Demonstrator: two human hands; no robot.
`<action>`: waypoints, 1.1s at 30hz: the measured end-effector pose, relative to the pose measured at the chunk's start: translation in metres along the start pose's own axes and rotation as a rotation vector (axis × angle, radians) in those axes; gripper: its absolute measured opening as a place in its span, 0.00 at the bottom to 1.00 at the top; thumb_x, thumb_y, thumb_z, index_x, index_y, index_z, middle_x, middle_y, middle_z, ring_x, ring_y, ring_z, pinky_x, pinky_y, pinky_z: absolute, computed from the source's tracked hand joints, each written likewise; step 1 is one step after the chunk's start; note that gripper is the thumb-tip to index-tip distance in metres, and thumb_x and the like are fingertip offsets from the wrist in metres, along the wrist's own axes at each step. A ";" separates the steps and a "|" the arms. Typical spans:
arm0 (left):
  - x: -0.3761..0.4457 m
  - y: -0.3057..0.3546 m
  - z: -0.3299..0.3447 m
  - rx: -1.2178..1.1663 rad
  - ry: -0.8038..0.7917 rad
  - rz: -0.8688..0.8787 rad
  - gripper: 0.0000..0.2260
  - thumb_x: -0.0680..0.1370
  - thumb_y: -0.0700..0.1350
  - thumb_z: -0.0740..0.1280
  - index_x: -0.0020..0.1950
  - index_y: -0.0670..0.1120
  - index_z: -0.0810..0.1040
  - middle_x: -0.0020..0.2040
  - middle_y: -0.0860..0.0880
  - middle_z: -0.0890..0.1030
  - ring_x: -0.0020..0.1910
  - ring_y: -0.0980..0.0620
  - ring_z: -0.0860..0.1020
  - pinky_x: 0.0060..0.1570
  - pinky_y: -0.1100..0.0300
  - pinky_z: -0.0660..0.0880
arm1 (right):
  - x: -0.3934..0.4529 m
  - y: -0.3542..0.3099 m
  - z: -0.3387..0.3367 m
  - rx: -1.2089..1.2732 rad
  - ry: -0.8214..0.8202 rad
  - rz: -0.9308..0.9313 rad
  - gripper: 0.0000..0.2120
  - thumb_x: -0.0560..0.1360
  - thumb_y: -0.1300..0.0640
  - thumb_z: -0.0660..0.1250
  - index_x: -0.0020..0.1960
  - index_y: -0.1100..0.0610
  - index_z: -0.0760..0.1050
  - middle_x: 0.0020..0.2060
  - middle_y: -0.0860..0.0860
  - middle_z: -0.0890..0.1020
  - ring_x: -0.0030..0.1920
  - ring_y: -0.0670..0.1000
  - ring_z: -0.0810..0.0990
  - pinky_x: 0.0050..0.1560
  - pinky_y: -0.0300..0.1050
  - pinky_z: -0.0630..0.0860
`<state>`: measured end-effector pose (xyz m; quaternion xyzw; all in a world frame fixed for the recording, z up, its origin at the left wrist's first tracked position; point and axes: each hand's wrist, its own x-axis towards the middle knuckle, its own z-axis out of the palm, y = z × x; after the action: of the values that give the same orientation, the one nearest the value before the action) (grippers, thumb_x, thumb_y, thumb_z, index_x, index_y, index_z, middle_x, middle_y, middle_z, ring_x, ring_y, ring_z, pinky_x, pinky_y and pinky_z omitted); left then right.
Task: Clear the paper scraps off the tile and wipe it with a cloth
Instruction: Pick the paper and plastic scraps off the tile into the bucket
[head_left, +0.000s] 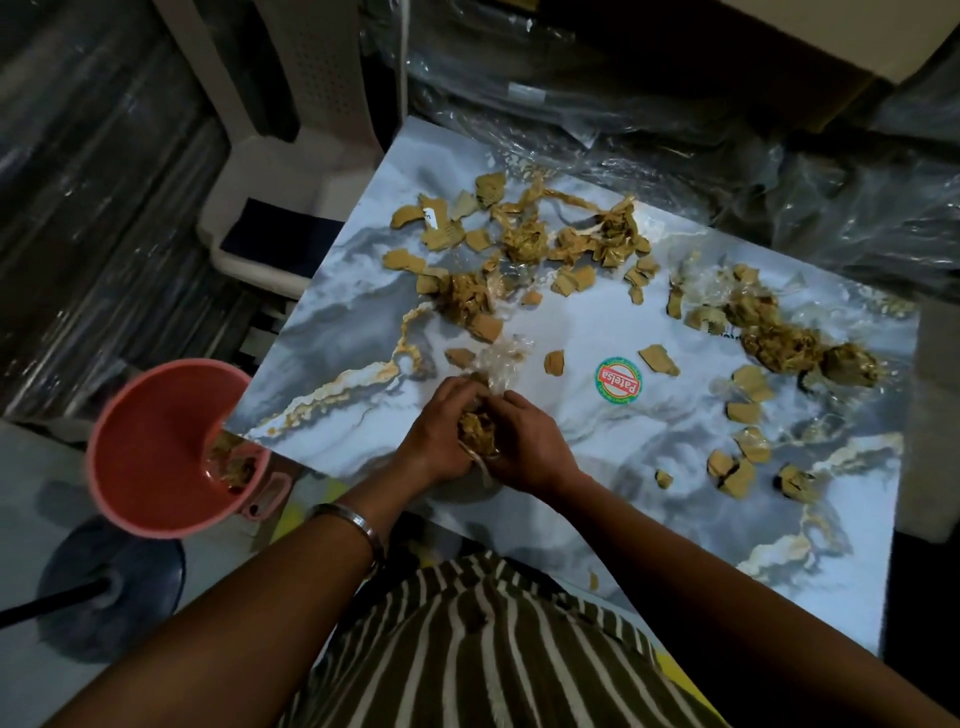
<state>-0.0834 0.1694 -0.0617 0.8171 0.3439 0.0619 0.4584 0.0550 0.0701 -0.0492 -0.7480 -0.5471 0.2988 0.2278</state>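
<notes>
The clearing step is in hand and the wiping looks far off; both hands meet just toward the wearer from the round red-and-green sticker (618, 381) on the marble-patterned tile (597, 431), the left hand (439, 434) and the right hand (524, 447) with fingers curled shut around one crumpled wad (478, 434) of brown paper and clear film, pressing it into a ball; a loose tail of clear plastic sticks up from it toward the sticker; the paper scraps (519, 244) lie thick beyond the sticker, flat torn brown bits mixed with shiny, crinkled tape-like balls, and more torn pieces (748, 415) sit to the sticker's right; the tile itself is glossy, grey-white with gold veins; a pink plastic bucket (156, 447) stands well to the sticker's left, off the tile's edge, with some scraps already inside; the next move probably calls for carrying the wad leftward over the rim and dropping it in, keeping the light film from springing loose; no cloth is in view.
</notes>
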 end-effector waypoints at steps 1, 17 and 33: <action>-0.004 0.001 -0.002 0.001 0.022 0.013 0.29 0.67 0.40 0.77 0.68 0.47 0.75 0.67 0.49 0.73 0.66 0.52 0.75 0.65 0.61 0.73 | -0.002 -0.004 -0.001 -0.014 0.009 -0.035 0.26 0.68 0.48 0.77 0.63 0.55 0.79 0.48 0.52 0.80 0.44 0.56 0.82 0.42 0.42 0.74; -0.094 -0.035 -0.135 -0.157 0.495 0.133 0.32 0.61 0.26 0.73 0.63 0.43 0.78 0.64 0.43 0.75 0.68 0.47 0.75 0.67 0.53 0.75 | 0.052 -0.161 0.028 -0.162 0.106 -0.561 0.10 0.75 0.64 0.71 0.56 0.62 0.80 0.42 0.56 0.78 0.37 0.59 0.75 0.37 0.50 0.72; -0.198 -0.300 -0.261 -0.129 0.788 -0.466 0.30 0.66 0.33 0.76 0.67 0.46 0.78 0.64 0.45 0.74 0.62 0.52 0.74 0.63 0.77 0.63 | 0.222 -0.318 0.320 -0.120 -0.526 -0.612 0.28 0.71 0.48 0.74 0.70 0.54 0.78 0.66 0.57 0.82 0.66 0.57 0.81 0.67 0.53 0.78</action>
<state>-0.4934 0.3335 -0.1075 0.6019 0.6620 0.2844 0.3443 -0.3357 0.3807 -0.1105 -0.4608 -0.8004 0.3660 0.1144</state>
